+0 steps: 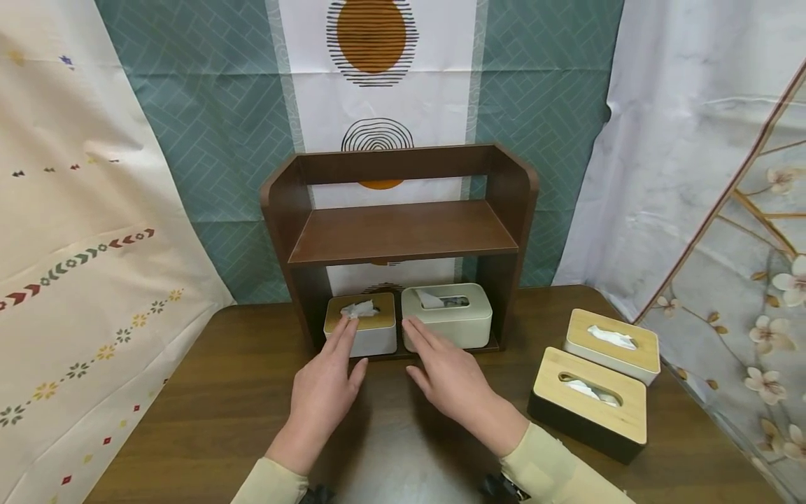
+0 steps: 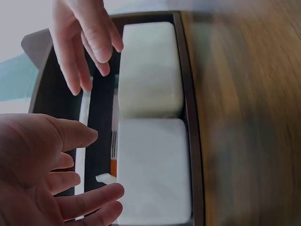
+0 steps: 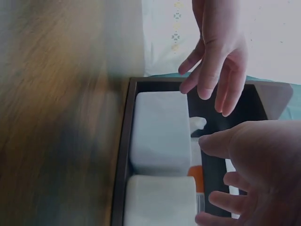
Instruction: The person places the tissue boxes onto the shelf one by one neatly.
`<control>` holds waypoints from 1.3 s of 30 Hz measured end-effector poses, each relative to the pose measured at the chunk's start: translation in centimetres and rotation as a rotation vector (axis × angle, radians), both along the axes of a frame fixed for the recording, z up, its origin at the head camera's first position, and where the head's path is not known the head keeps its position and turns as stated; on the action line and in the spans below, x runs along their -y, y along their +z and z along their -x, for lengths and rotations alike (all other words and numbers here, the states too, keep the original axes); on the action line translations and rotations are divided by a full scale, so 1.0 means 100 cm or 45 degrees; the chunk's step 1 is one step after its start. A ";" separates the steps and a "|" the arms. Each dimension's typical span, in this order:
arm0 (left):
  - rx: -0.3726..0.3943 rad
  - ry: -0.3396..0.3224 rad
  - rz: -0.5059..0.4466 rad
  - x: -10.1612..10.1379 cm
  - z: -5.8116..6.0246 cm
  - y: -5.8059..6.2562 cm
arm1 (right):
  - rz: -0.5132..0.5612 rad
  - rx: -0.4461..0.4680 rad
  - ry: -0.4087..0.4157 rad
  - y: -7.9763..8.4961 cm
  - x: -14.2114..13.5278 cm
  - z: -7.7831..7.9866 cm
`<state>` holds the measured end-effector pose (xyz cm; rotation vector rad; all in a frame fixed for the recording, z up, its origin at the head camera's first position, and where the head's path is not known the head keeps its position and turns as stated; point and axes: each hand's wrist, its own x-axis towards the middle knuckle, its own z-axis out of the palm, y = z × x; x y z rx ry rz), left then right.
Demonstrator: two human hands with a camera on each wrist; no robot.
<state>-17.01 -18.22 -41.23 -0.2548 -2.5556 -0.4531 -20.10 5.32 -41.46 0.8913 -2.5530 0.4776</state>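
Two tissue boxes stand side by side on the lower level of a dark brown wooden shelf (image 1: 403,231). The left one is a white tissue box (image 1: 373,343) with a wood lid; the right one is a cream tissue box (image 1: 462,329). Tissue pokes out of both tops. My left hand (image 1: 322,392) reaches toward the white box, its fingers extended and overlapping that box in the head view. Toward the cream box stretches my right hand (image 1: 452,374), fingertips near its front left edge. Neither hand holds anything. Both wrist views show the hands spread beside the boxes.
On the table's right side lie two more wood-topped tissue boxes, one with a black base (image 1: 588,402) and one with a white base (image 1: 612,343) behind it. The upper shelf board (image 1: 403,227) spans above the lower boxes. Patterned cloths hang behind and at both sides.
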 end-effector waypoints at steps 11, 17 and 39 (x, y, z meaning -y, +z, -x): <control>0.034 -0.067 -0.025 -0.024 -0.002 0.007 | -0.025 -0.088 -0.028 0.004 -0.036 -0.014; 0.015 -0.119 -0.018 -0.039 0.000 0.008 | -0.029 -0.099 -0.072 0.008 -0.057 -0.023; 0.078 -0.271 0.046 -0.088 0.002 0.010 | -0.045 -0.050 -0.216 0.017 -0.124 -0.051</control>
